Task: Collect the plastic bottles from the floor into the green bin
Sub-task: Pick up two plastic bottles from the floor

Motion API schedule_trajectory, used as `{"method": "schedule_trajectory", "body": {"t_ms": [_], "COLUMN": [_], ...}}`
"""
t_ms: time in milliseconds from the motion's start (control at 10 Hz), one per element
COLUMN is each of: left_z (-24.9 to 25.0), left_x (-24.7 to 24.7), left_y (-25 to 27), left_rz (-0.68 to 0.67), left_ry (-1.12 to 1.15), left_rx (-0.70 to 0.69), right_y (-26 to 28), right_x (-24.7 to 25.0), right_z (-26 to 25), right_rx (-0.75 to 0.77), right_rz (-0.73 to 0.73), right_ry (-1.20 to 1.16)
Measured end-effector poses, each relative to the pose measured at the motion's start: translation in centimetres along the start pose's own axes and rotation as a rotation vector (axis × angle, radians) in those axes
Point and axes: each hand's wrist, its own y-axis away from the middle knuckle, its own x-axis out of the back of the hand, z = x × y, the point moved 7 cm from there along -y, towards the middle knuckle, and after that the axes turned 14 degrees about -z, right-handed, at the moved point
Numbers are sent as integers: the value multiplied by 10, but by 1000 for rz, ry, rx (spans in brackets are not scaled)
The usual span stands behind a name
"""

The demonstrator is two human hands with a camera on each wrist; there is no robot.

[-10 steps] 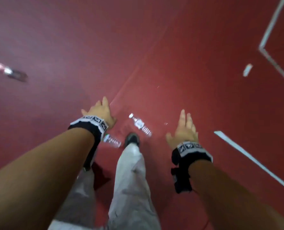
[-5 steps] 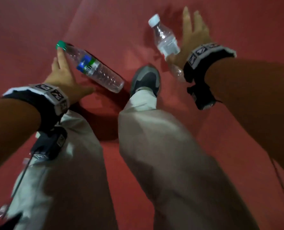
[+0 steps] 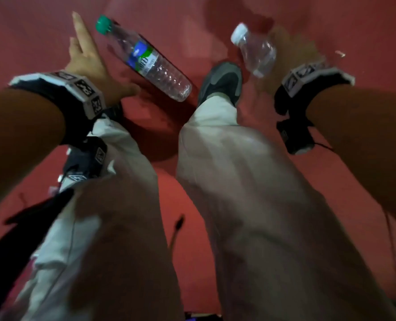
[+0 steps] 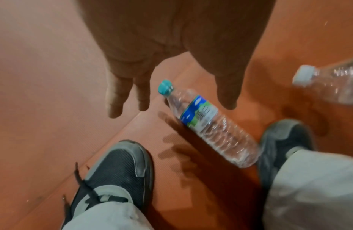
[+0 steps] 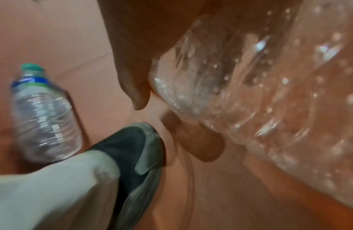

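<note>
Bottles lie on the red floor in front of the person's feet, two of them, both clear plastic. The green-capped bottle with a blue and green label lies on its side, cap pointing away from the person, its base just beside the toe of the right shoe. The left hand hovers just to the left of it with fingers straight and spread, thumb reaching toward the bottle's lower body. In the left wrist view this grip is wide open and holds nothing: the fingers hang on one side of the cap, the thumb on the other, and the green-capped bottle lies below the gap, apart from the skin, with the hand's shadow falling on the floor beside it.

The white-capped bottle is tilted, cap up and to the left, at the inner side of the right hand, which is heavily blurred in the head view. From the right wrist the bottle fills the palm side of the frame, the thumb lies against its side and a fingertip shows through the plastic beneath it, so this grip is curled round the bottle.

Light grey trousers cover both legs, and the left shoe stands on a seam in the floor.
</note>
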Motion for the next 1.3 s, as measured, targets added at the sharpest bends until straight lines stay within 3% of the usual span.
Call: {"method": "schedule_trajectory", "body": {"t_ms": [200,300,500,700,900,1100,1300], "left_z": [-25,-44,-69,-62,-42,-18,43], "left_x": [54,75,84,57,-20,-65,-106], "left_y": [113,157,175,129,44,-42,-90], "left_rz": [28,69,-41,-106,-210,-178,-189], "left_ry": [269,370,619,784,936,1267,1216], "left_rx": [-44,-66,-54,-99,-61,140,165], "right_y": [135,188,248,217,113,38,-23], "right_x": [33,82,192,224,185,187,216], "right_z": [-32,-57,-121,-208,-286,-302,-276], "right_rx": [-13,18,68,144,234,271,183], "right_rz": [-49,-50,168,234,75,68,105], "right_ry": [55,93,193,358,798,903,1020]}}
